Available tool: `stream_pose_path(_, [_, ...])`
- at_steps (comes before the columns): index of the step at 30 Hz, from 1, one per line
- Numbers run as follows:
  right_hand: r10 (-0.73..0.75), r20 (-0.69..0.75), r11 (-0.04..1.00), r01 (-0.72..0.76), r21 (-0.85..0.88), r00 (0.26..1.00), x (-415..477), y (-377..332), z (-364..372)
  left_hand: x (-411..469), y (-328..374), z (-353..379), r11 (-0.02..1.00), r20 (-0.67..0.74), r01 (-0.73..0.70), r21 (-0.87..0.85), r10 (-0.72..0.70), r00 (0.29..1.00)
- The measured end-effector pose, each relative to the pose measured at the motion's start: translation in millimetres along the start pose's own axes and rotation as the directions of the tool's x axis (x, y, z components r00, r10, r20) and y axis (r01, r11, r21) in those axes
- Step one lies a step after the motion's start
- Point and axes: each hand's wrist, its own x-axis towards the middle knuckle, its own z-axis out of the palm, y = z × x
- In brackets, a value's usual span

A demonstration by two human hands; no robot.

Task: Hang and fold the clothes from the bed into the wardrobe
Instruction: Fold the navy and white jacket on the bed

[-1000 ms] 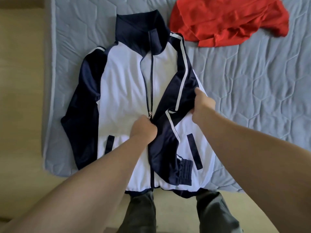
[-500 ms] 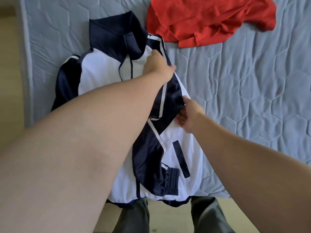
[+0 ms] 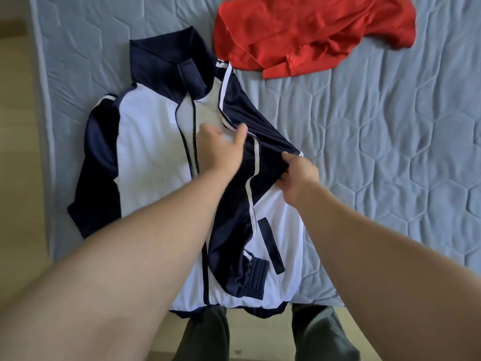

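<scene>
Jacket on bed: sleeve fold in hand

Legs (image 3: 205,334): yours, in dark trousers, nearest of all. They stand on pale floor (image 3: 15,230) against the bed's near edge.

Bed (image 3: 390,152): grey-blue quilted cover, creased.

Jacket (image 3: 151,157): white and navy, laid front-up on the bed. Its hem is at the near edge, its collar points away from you, and the zip is open at the chest.

Folded sleeve (image 3: 263,162): navy with a white stripe, lying across the jacket's front on your right. Its ribbed cuff (image 3: 256,280) is toward the hem.

Left hand (image 3: 221,149): rests on the jacket's chest just right of the zip. The fingers are fairly straight and a little apart, the thumb reaches onto the folded sleeve, and the hand grips nothing.

Right hand (image 3: 299,178): at the jacket's right edge — fingers curled, pinching the outer edge of the folded sleeve, where the cloth is bunched.

Other sleeve (image 3: 96,162): navy, lying flat along the jacket's left side.

Red garment (image 3: 312,32): crumpled and farthest from you, beyond the collar to the right — just beside the jacket's shoulder. Whether they touch cannot be told.
</scene>
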Motion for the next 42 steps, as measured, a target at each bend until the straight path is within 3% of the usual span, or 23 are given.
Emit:
stream_pose_path(2, [-0.036, -0.006, 0.998, 0.036, -0.044, 0.999, -3, 5, 1, -37, -22, 0, 0.972, 0.072, -0.2, 0.126, 0.192, 0.979])
stream_pose_path(5, [-0.086, -0.024, 0.99, 0.083, -0.115, 0.996, -4, 8, 3, -76, -60, 1, 0.866, 0.28, -0.396, 0.304, 0.316, 0.907])
stream_pose_path(7, [-0.104, -0.04, 0.983, 0.096, -0.158, 0.994, -2, 8, 4, -88, -82, 1, 0.867, 0.298, -0.381, 0.323, 0.289, 0.91])
stream_pose_path(9, [-0.119, -0.064, 0.974, 0.104, -0.202, 0.991, 0, 9, 6, -88, -99, -4, 0.963, 0.248, -0.18, 0.202, 0.128, 0.96])
stream_pose_path(11, [-0.14, -0.098, 0.967, 0.115, -0.227, 0.985, -1, 11, 9, -82, -112, -11, 0.997, 0.22, 0.078, 0.029, -0.082, 0.972])
stream_pose_path(12, [-0.155, -0.106, 0.961, 0.125, -0.245, 0.982, -2, 13, 11, -78, -118, -16, 0.961, 0.228, 0.245, -0.129, -0.211, 0.951])
stream_pose_path(14, [-0.219, -0.092, 0.931, 0.179, -0.319, 0.971, -1, 16, 13, -71, -124, -29, 0.718, 0.345, 0.537, -0.442, -0.416, 0.841])
stream_pose_path(15, [-0.251, -0.095, 0.915, 0.204, -0.348, 0.963, -1, 18, 15, -69, -129, -35, 0.605, 0.416, 0.623, -0.496, -0.464, 0.782])
stream_pose_path(16, [-0.274, -0.106, 0.907, 0.22, -0.359, 0.956, -2, 20, 16, -68, -134, -40, 0.579, 0.468, 0.664, -0.473, -0.474, 0.746])
stream_pose_path(17, [-0.279, -0.128, 0.91, 0.219, -0.353, 0.952, -4, 21, 17, -69, -138, -43, 0.613, 0.496, 0.67, -0.419, -0.463, 0.734])
stream_pose_path(19, [-0.284, -0.208, 0.91, 0.195, -0.367, 0.936, -10, 25, 21, -73, -143, -47, 0.793, 0.479, 0.538, -0.285, -0.369, 0.797])
stream_pose_path(20, [-0.332, -0.257, 0.868, 0.187, -0.461, 0.907, -14, 27, 24, -76, -144, -49, 0.901, 0.445, 0.385, -0.202, -0.266, 0.855])
stream_pose_path(22, [-0.519, -0.319, 0.687, 0.165, -0.708, 0.793, -23, 35, 32, -82, -142, -50, 1.0, 0.414, 0.028, -0.012, -0.021, 0.91])
stream_pose_path(24, [-0.699, -0.223, 0.498, 0.238, -0.834, 0.68, -37, 48, 43, -85, -142, -49, 0.969, 0.416, -0.204, 0.136, 0.131, 0.9])
stream_pose_path(26, [-0.848, 0.039, 0.227, 0.43, -0.874, 0.528, -50, 65, 55, -85, -145, -50, 0.871, 0.387, -0.364, 0.329, 0.228, 0.894])
stream_pose_path(28, [-0.857, 0.33, -0.063, 0.553, -0.831, 0.397, -60, 80, 70, -84, -149, -55, 0.767, 0.356, -0.469, 0.438, 0.331, 0.874])
stream_pose_path(29, [-0.784, 0.478, -0.172, 0.601, -0.781, 0.396, -63, 86, 80, -83, -151, -59, 0.734, 0.359, -0.519, 0.437, 0.387, 0.849])
stream_pose_path(31, [-0.508, 0.705, -0.311, 0.658, -0.686, 0.494, -65, 97, 98, -83, -159, -67, 0.679, 0.403, -0.625, 0.385, 0.486, 0.775])
stream_pose_path(34, [-0.18, 0.742, -0.484, 0.598, -0.638, 0.646, -56, 108, 114, -83, -178, -75, 0.525, 0.578, -0.76, 0.384, 0.505, 0.641])
stream_pose_path(37, [-0.133, 0.689, -0.595, 0.499, -0.631, 0.713, -43, 114, 111, -79, -202, -82, 0.361, 0.733, -0.854, 0.374, 0.449, 0.511])
stream_pose_path(42, [-0.168, 0.682, -0.706, 0.396, -0.587, 0.712, -30, 130, 109, -67, -227, -89, 0.198, 0.789, -0.932, 0.304, 0.496, 0.363])
